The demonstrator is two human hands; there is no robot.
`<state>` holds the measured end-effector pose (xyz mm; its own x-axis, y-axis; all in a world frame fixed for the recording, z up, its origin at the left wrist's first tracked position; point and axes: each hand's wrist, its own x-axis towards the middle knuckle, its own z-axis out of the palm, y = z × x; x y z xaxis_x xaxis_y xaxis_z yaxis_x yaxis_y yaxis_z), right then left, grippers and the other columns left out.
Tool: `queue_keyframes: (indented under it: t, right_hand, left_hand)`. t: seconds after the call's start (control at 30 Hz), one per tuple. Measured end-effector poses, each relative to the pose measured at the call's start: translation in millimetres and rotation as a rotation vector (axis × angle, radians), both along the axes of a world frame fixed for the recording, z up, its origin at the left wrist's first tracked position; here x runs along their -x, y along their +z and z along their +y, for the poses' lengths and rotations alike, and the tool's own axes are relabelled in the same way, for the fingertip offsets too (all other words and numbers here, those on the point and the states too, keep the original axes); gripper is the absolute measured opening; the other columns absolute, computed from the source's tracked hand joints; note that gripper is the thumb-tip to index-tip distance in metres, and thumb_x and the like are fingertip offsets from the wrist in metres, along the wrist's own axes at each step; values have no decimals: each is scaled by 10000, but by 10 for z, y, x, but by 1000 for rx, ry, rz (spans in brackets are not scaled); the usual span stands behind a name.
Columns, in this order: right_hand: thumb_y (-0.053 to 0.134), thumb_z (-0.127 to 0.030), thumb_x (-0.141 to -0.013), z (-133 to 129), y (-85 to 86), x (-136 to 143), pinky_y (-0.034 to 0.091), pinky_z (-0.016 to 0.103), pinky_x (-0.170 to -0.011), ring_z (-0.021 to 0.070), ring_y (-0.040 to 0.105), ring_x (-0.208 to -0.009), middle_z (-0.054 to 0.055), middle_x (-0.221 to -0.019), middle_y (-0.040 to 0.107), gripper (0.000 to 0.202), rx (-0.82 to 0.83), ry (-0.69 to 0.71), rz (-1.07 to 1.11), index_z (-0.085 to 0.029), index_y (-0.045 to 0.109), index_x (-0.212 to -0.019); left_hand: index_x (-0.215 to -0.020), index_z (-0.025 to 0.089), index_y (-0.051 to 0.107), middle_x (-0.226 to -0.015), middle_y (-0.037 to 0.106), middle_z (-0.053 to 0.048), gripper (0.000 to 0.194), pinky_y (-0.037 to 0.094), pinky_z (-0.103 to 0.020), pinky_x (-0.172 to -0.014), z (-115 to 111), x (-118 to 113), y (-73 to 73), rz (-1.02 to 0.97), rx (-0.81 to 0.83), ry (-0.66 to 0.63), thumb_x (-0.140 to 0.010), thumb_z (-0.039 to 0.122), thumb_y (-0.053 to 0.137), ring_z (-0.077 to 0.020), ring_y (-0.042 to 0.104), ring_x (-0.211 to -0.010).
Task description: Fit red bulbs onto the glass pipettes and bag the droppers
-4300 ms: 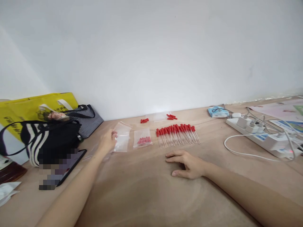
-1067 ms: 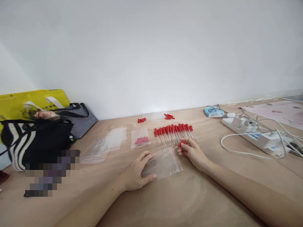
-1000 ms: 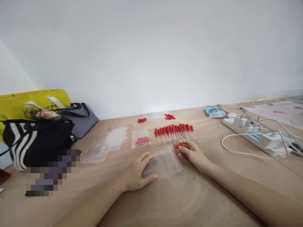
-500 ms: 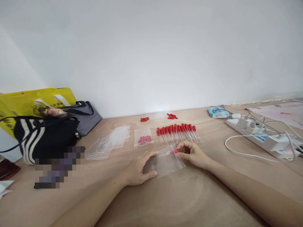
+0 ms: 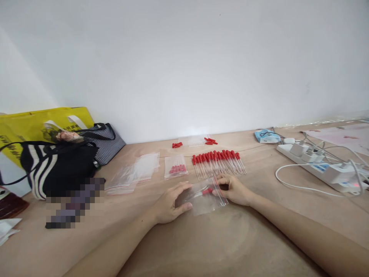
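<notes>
A clear zip bag [image 5: 206, 206] with a red seal line lies between my hands. My left hand [image 5: 173, 203] holds its closed left end between thumb and fingers. At the open right end, my right hand [image 5: 235, 189] has its fingertips inside the mouth, pinching a red-capped dropper [image 5: 208, 191] whose red part shows inside the bag. Behind them lies a row of several red-topped droppers [image 5: 216, 159] with clear stems. Left of that row, a filled zip bag [image 5: 176, 167] shows several red tops. Further left is a fanned stack of flat clear bags [image 5: 138, 172].
Small red pieces [image 5: 177, 145] and more red pieces [image 5: 211, 141] beside clear tubes lie near the wall. On the right are a power strip [image 5: 317, 169] with cables and a blue packet [image 5: 266, 136]. Black bag [image 5: 63, 165], striped bag [image 5: 108, 144] and yellow bag [image 5: 17, 127] stand left.
The red dropper has moved leftward, deeper into the clear bag, with my right fingertips following it through the mouth. My left hand stays at the bag's left end.
</notes>
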<state>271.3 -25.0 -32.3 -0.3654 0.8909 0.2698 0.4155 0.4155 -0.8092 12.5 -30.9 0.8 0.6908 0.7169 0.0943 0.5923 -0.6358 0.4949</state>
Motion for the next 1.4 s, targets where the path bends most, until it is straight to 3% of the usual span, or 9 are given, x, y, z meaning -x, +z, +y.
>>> queue_keyframes:
  t: [0.17, 0.3, 0.4, 0.53, 0.7, 0.9, 1.03, 1.17, 1.4]
  right_hand:
    - [574, -288, -677, 128, -39, -222, 427, 255, -613, 129, 539, -642, 16, -746, 616, 127, 58, -207, 57, -183, 639, -702]
    - [523, -262, -694, 484, 82, -319, 404, 236, -549, 124, 523, -558, 10, -649, 614, 147, -82, -450, -72, -162, 626, -727]
    - [499, -247, -715, 801, 214, -260, 418, 246, -630, 147, 574, -640, 29, -691, 641, 206, -84, -612, -235, -159, 644, -831]
    - [523, -261, -711, 1100, 254, -102, 415, 276, -727, 211, 591, -839, 115, -834, 657, 236, -63, -685, -249, -122, 649, -855]
    - [536, -191, -672, 1215, 194, 10, 419, 284, -704, 227, 599, -809, 112, -752, 661, 112, -25, -718, -202, -145, 637, -656]
    - [522, -244, -693, 1132, 289, -153, 434, 277, -636, 192, 600, -724, 88, -761, 647, 142, -15, -766, -43, -140, 586, -766]
    - [450, -325, -766, 884, 327, -360, 421, 234, -501, 119, 555, -535, 29, -688, 617, 200, 0, -745, 172, -162, 494, -873]
    - [560, -393, -697, 491, 222, -422, 376, 205, -425, 80, 472, -437, -29, -590, 545, 240, 108, -603, 659, -197, 435, -754]
    - [645, -363, -635, 94, 46, -198, 425, 241, -447, 108, 521, -460, -22, -584, 552, 296, 337, -582, 928, -216, 415, -751]
  left_hand:
    - [-1158, 225, 503, -1244, 506, -49, 389, 327, -386, -998, -35, 125, 3, -7, -6, -33, -803, 385, 504, -215, 414, -1184]
    - [-1170, 244, 510, -1251, 503, -40, 392, 332, -405, -993, -49, 142, 5, -11, 17, -24, -808, 392, 502, -220, 417, -1179]
    - [-1183, 243, 505, -1256, 498, -43, 404, 328, -407, -997, -49, 134, 14, -11, 30, -29, -811, 401, 497, -220, 411, -1183]
    - [-1201, 254, 492, -1280, 475, -36, 402, 306, -425, -1009, -44, 146, 24, -4, 53, -36, -828, 401, 473, -221, 389, -1202]
    - [-1224, 250, 471, -1313, 437, -41, 448, 273, -442, -1026, -38, 165, 29, 13, 62, -62, -805, 404, 505, -234, 355, -1224]
    - [-1215, 271, 477, -1356, 370, -44, 447, 301, -435, -1009, -37, 179, 21, 57, 46, -33, -792, 411, 514, -250, 324, -1241]
    - [-1224, 279, 462, -1351, 376, -39, 446, 303, -416, -1010, -31, 179, 21, 50, 31, -50, -801, 414, 504, -242, 333, -1237]
    - [-1219, 271, 465, -1349, 377, -48, 441, 306, -418, -1005, -23, 162, 28, 57, 17, -55, -802, 409, 503, -245, 338, -1234]
    - [-1259, 260, 402, -1339, 390, -56, 505, 295, -440, -1006, 19, 173, -16, 85, -19, -36, -796, 439, 494, -261, 328, -1237]
